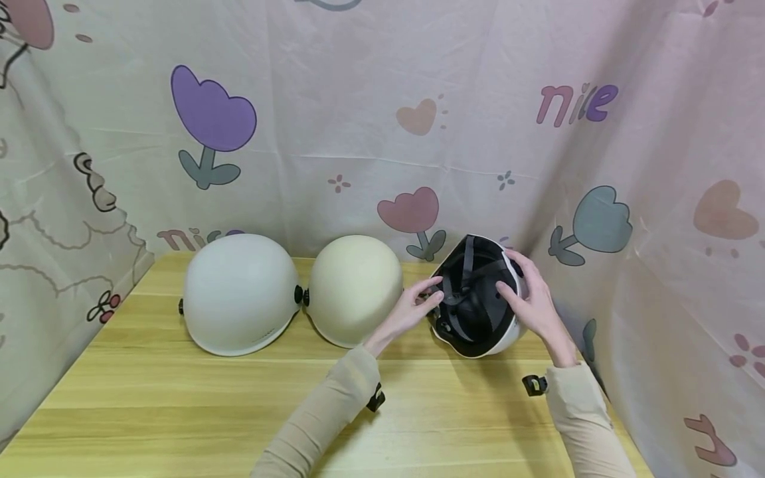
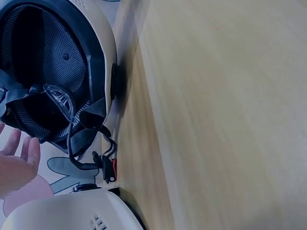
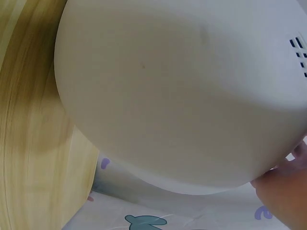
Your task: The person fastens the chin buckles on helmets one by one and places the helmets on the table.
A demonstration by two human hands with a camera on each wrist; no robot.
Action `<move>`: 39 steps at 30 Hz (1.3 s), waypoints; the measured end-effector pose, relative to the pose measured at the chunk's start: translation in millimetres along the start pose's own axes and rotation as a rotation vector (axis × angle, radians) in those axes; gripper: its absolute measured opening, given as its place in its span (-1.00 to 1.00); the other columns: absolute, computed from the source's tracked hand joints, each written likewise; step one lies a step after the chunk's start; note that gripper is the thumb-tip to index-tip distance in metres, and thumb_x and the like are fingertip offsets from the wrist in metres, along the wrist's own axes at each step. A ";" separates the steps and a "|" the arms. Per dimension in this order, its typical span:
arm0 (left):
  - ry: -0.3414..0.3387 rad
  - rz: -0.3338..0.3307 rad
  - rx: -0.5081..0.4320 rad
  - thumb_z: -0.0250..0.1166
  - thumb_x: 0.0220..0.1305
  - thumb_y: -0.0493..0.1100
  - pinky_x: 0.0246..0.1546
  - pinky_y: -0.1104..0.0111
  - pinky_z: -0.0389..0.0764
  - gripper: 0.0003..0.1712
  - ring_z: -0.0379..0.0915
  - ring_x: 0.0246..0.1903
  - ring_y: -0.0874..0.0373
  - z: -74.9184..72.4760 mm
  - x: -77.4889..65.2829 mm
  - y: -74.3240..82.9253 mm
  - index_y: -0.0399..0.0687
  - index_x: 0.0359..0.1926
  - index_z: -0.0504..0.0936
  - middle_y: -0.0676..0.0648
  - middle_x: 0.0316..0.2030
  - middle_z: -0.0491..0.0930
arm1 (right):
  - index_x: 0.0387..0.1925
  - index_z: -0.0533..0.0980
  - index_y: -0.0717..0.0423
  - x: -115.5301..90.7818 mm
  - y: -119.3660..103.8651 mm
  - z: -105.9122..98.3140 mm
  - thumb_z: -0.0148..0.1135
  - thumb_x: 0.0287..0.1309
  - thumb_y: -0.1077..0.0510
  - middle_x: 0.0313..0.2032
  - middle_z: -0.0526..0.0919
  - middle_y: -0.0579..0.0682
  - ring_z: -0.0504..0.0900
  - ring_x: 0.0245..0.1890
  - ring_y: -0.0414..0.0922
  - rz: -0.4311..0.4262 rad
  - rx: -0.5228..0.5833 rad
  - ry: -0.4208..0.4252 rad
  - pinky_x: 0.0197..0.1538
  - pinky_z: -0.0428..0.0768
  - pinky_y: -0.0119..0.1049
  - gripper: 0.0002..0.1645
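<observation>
A white helmet (image 1: 510,335) is tipped on its side at the right of the table, its black lining (image 2: 64,62) and straps facing me. My right hand (image 1: 534,302) grips its right rim, thumb on the inner side and fingers over the shell. In the right wrist view the smooth shell (image 3: 182,105) fills most of the picture. My left hand (image 1: 412,309) is at the helmet's left side, its relaxed fingertips right by the rim and strap. A chin strap buckle (image 2: 109,167) with a red part hangs out of the helmet in the left wrist view.
A cream helmet (image 1: 356,285) stands left of my left hand, dome toward me. Beside it, farther left, is a larger white helmet (image 1: 239,292). All are on a wooden table (image 1: 179,411) backed by a printed curtain (image 1: 335,99), which also hangs along both sides.
</observation>
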State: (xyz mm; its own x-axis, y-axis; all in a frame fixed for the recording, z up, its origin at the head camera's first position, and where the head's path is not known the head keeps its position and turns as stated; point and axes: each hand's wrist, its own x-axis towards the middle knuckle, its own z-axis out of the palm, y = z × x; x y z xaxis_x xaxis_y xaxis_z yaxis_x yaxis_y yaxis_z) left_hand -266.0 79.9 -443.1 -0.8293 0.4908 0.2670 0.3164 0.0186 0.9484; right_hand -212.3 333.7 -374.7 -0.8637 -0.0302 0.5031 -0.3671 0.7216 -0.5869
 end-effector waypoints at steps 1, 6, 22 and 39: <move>-0.003 -0.007 -0.001 0.11 0.52 -0.18 0.11 0.33 0.51 -0.47 0.36 0.19 -0.16 0.1 -0.3 -0.8 -0.27 0.41 0.37 -0.37 0.34 0.38 | 0.42 0.35 0.02 0.2 0.1 0.4 0.29 0.21 0.23 0.42 0.36 0.17 0.31 0.37 0.10 -0.006 -0.002 0.004 0.31 0.29 -0.08 -0.27; -0.013 -0.039 0.008 0.11 0.52 -0.17 0.22 0.21 0.49 -0.45 0.34 0.27 -0.16 -0.1 -2.0 -4.3 -0.27 0.43 0.34 -0.32 0.40 0.34 | 0.39 0.40 0.06 0.9 -0.5 2.6 0.28 0.22 0.26 0.38 0.37 0.19 0.25 0.36 0.11 -0.049 0.009 0.031 0.31 0.23 0.08 -0.31; -0.039 -0.042 0.006 0.14 0.50 -0.18 0.39 -0.10 0.33 -0.42 0.13 0.49 -0.16 0.1 -2.1 -14.2 -0.30 0.44 0.32 -0.30 0.49 0.23 | 0.19 0.46 0.30 -0.5 1.9 10.0 0.28 0.21 0.30 0.25 0.40 0.32 0.29 0.24 0.21 -0.084 -0.014 0.154 0.21 0.22 0.01 -0.49; -0.031 -0.051 0.024 0.22 0.42 -0.27 0.48 -0.07 0.24 -0.42 0.19 0.46 -0.24 4.7 -7.7 -25.0 -0.31 0.41 0.36 -0.32 0.43 0.32 | 0.08 0.51 0.30 -9.5 16.6 8.8 0.32 0.22 0.25 0.06 0.57 0.30 0.56 0.00 0.20 -0.007 -0.098 0.320 0.02 0.36 -0.27 -0.59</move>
State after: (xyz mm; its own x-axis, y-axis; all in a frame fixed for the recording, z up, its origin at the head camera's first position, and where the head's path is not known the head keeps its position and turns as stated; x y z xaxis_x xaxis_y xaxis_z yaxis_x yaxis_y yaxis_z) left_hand -265.4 79.8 -469.7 -0.8300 0.5158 0.2122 0.2848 0.0648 0.9564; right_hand -213.2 339.8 -394.7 -0.7036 0.1721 0.6895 -0.3243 0.7856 -0.5270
